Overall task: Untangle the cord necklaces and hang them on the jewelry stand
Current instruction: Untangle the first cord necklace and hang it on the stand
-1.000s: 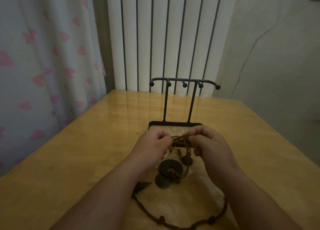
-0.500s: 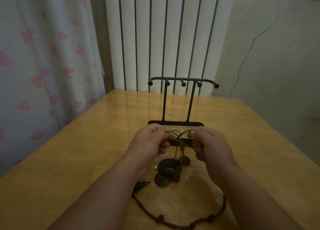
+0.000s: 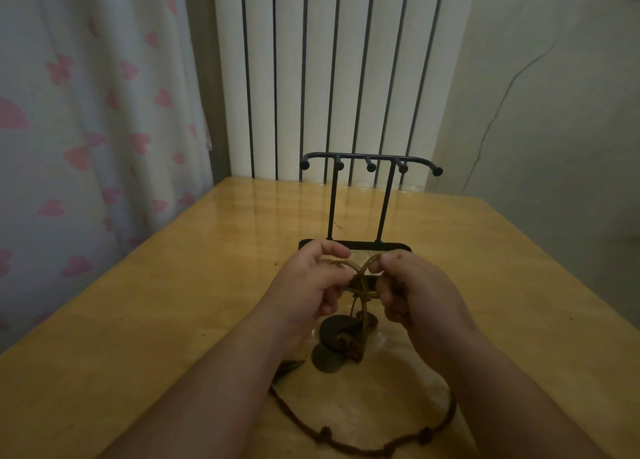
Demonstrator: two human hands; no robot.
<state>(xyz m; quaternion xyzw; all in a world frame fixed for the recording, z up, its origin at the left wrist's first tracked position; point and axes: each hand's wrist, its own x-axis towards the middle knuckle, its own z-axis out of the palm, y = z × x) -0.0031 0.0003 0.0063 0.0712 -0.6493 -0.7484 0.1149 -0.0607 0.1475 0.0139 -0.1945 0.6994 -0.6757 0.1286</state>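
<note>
Grip: both hands are clamped on the tan cord (image 3: 358, 274). The left hand (image 3: 311, 287) pinches one loop between thumb and forefinger, and the right hand (image 3: 417, 297) pinches the other; the two loops arch up and cross between them.
Tabletop (image 3: 166, 306): glossy wood; the work sits about midway between its left and right edges, nearer the near edge than the far one.
Jewelry stand (image 3: 356, 157): upright just beyond the hands, toward the far edge. All five ball-tipped pegs are bare, so nothing is hung yet.
Dark cord necklace (image 3: 346, 446): lies in a wide curve by the near edge, under the forearms, with small knots along it. Its upper ends run toward the bunch below the hands.
Pendants (image 3: 335, 330): dark discs that seem to rest on the tabletop just below the hands, with cords gathered over them.
Tangle (image 3: 360, 294): a small wrap where the tan strands meet, just under the fingertips.
Step in hand: probably loosening that wrap — the untangling looks early.
Doing it well: ease the loops apart sideways with slack, never a hard tug that would cinch the wrap. Leave the discs lying on the wood so their weight stays off the cord. Work one strand back through at a time, and lift toward a peg only once a necklace runs free.
</note>
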